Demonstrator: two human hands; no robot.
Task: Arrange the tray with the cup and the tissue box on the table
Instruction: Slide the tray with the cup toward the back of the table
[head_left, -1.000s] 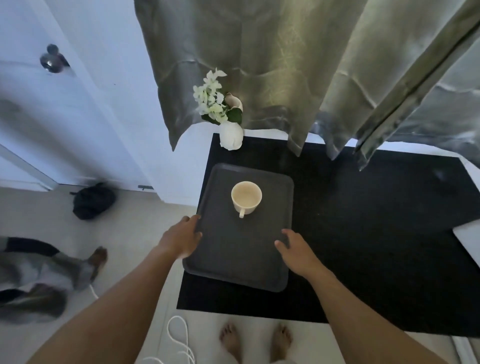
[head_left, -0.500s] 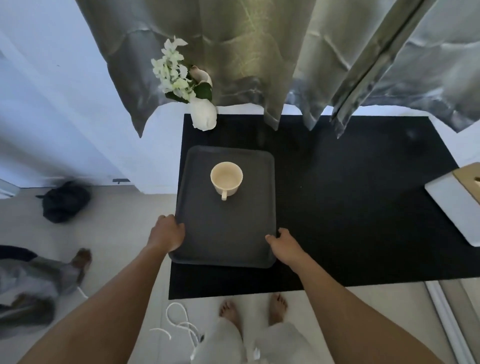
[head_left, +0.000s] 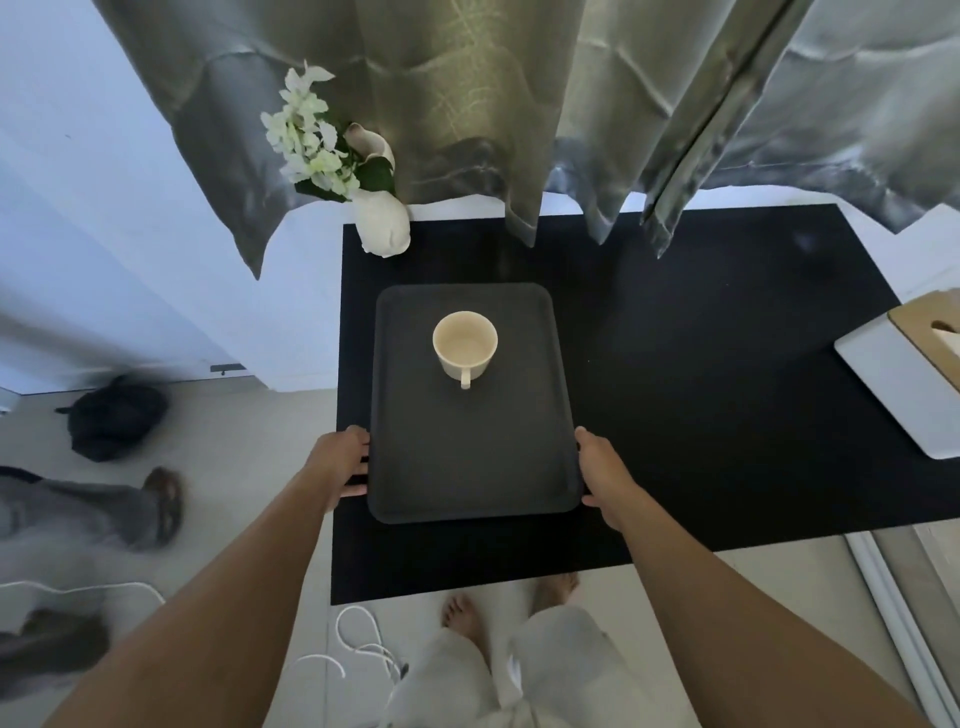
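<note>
One tray (head_left: 472, 447), dark grey, is seen flat on the black surface (head_left: 727, 364), near its left end. It is gripped on both long sides, towards the near corners. The left hand (head_left: 340, 462) is clamped on the left rim, fingers curled round the edge. The right hand (head_left: 602, 475) is clamped on the right rim, thumb over the top edge; the other fingers are hidden under the tray, so how far they wrap cannot be told.

One cup (head_left: 465, 343), cream, is stood upright on the tray, ahead of both hands and between them, in the far half of the tray. Its handle is pointed back towards the person. Nothing else is carried by the tray.

One tissue box (head_left: 904, 384), white with a tan top, is placed well to the right of the right hand, at the right end of the surface; it is cut off by the frame edge.

One white vase (head_left: 382, 228) with white flowers is seen ahead of the left hand, beyond the tray's far left corner, apart from the tray. Grey-green curtains (head_left: 467, 104) are hung over the far edge of the surface.

On the floor: two bare feet below the near edge, one dark bag (head_left: 117, 415) left of the left hand, white cable (head_left: 358, 649) loops.
</note>
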